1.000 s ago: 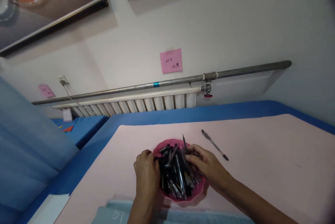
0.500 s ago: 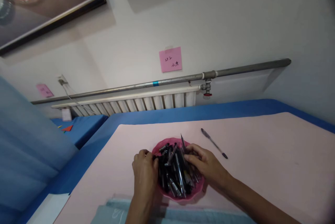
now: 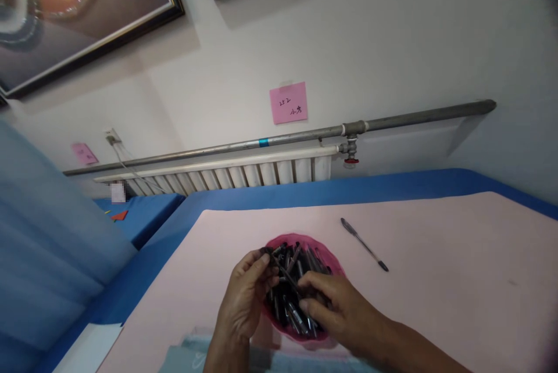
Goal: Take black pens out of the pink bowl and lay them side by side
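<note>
A pink scalloped bowl (image 3: 333,257) full of pens (image 3: 295,312) stands on the pink sheet. Over its left side, my left hand (image 3: 246,283) pinches a small black pen cap (image 3: 267,251) between thumb and fingers. My right hand (image 3: 333,303) is closed on a slim pen (image 3: 285,274), which slants up and left toward the cap. Whether pen and cap touch is hard to make out. To the right of the bowl, a separate clear pen with black ends (image 3: 365,245) lies on the sheet.
The pink sheet (image 3: 436,280) covers a blue surface (image 3: 392,184) against the wall. Folded light-blue cloth (image 3: 183,355) lies at the near edge, white paper (image 3: 87,347) at the left. A blue curtain (image 3: 47,239) hangs left; a radiator (image 3: 261,174) and pipe (image 3: 209,149) run behind.
My right hand has lowered the pen from upright to slanting left. My left hand has risen from the bowl's rim with the black cap in its fingers. The view has shifted slightly.
</note>
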{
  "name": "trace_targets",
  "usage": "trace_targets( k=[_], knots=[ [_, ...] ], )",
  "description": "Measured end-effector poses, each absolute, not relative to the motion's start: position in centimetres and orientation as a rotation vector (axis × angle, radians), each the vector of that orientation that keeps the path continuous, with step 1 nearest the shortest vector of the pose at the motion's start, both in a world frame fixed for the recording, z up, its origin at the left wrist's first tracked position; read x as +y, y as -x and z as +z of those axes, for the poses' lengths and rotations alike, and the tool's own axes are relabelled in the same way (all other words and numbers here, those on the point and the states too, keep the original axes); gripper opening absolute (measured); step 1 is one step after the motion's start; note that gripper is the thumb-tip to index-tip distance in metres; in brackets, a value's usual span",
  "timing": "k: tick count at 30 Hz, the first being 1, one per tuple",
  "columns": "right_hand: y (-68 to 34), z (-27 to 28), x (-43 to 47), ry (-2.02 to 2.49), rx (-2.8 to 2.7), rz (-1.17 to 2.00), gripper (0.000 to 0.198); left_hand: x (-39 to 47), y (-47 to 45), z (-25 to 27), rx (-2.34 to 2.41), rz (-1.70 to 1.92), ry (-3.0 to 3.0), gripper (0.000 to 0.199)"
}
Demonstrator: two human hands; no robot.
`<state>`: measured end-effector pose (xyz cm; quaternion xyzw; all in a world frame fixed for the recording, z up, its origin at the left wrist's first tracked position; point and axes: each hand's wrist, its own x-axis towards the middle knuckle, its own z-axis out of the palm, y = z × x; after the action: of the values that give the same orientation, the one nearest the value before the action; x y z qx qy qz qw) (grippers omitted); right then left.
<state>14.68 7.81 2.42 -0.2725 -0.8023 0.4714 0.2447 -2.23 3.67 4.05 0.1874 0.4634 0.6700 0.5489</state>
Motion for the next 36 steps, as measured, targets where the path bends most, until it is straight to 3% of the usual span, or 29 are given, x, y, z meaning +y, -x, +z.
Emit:
trace_targets(
  k=[36],
  knots=[
    [-14.3, 2.1, 7.9, 0.919, -1.965, 1.424, 0.006, 3.8, 0.4, 2.8, 1.21, 1.389, -0.722, 0.025]
  ],
)
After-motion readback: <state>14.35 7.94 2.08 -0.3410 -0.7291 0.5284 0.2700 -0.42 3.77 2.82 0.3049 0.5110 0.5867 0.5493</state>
